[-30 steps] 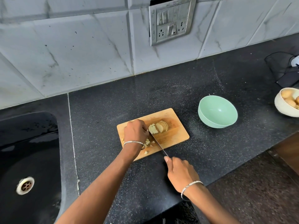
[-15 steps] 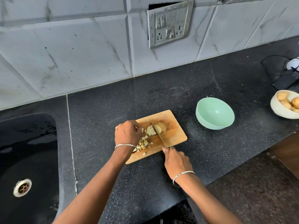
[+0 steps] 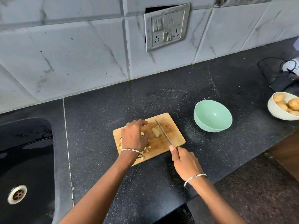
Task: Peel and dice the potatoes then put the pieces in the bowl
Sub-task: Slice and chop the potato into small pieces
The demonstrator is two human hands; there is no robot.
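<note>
A wooden cutting board (image 3: pixel 175 136) lies on the black counter. On it sit sliced peeled potato (image 3: pixel 156 131) and small diced pieces (image 3: pixel 146 149). My left hand (image 3: pixel 135 137) rests over the diced pieces on the board's left half, fingers bent down, hiding most of them. My right hand (image 3: pixel 183 161) grips the handle of a knife (image 3: pixel 163 132), whose blade lies against the right side of the potato slices. An empty mint-green bowl (image 3: pixel 212 115) stands to the right of the board.
A cream bowl (image 3: pixel 273 109) of whole unpeeled potatoes sits at the right edge, with black cables (image 3: pixel 275 78) behind it. A dark sink (image 3: pixel 24 159) lies to the left. The counter's front edge runs just under my right wrist.
The knife has shifted from the left of the slices to their right side. My left hand has moved right over the diced pieces, with its fingers spread further.
</note>
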